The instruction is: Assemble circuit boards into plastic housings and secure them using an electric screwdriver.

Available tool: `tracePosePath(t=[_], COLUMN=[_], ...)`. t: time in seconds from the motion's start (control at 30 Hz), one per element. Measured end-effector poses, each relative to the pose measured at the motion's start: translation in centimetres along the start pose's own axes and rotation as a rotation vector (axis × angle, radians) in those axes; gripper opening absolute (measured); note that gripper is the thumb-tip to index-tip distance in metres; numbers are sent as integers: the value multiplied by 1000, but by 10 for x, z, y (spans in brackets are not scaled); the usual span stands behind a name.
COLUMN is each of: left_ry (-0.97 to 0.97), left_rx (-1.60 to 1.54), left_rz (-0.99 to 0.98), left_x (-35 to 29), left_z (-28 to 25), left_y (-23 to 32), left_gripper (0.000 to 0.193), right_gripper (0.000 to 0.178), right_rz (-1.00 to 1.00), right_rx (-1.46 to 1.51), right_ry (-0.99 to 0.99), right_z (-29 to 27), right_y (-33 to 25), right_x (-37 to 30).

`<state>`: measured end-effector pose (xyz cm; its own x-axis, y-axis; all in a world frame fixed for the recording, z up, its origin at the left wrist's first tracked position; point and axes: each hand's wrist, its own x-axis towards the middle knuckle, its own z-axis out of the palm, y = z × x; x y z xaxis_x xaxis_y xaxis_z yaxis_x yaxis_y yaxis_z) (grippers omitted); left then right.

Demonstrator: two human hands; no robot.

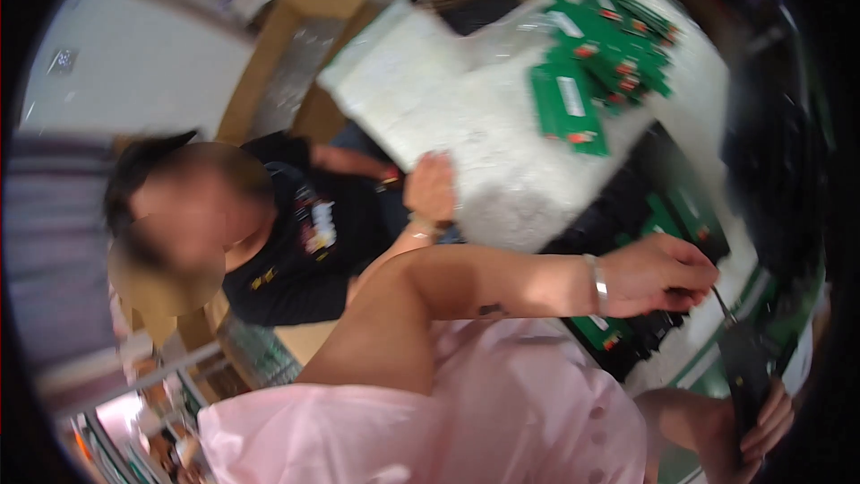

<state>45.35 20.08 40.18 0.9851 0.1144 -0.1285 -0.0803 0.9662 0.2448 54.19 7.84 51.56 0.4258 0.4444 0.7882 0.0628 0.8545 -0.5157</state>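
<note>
My left hand (658, 276), a silver bracelet at its wrist, reaches right across the table with the fingers closed. At its fingertips is a thin dark rod or cable (722, 305), which runs down toward a long black object (745, 367). My right hand (770, 421) is wrapped round the lower part of that black object near the right rim; its exact kind is blurred. Beneath and beside my left hand lie black parts (609, 220) with green circuit boards (598, 327) among them.
Loose green circuit boards (560, 94) with orange connectors are piled on the white table (394, 81). A box of dark parts (484, 4) stands behind. On the left, a person in a black T-shirt (309, 224) rests a hand (430, 188) at the table edge, near a long cardboard box (246, 90).
</note>
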Motion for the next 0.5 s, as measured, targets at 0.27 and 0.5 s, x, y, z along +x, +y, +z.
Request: tracePosePath(t=[0.27, 0.5], left_ry=[159, 50], left_rx=[137, -55], left_rz=[-119, -136], left_x=[-2, 16], left_z=[-2, -21], left_y=[13, -2], left_gripper=[15, 14], right_gripper=[29, 32], right_rz=[-24, 21], right_rx=[-103, -207], right_ry=[280, 242], right_z=[13, -16], right_y=[15, 8], right_x=[-1, -6])
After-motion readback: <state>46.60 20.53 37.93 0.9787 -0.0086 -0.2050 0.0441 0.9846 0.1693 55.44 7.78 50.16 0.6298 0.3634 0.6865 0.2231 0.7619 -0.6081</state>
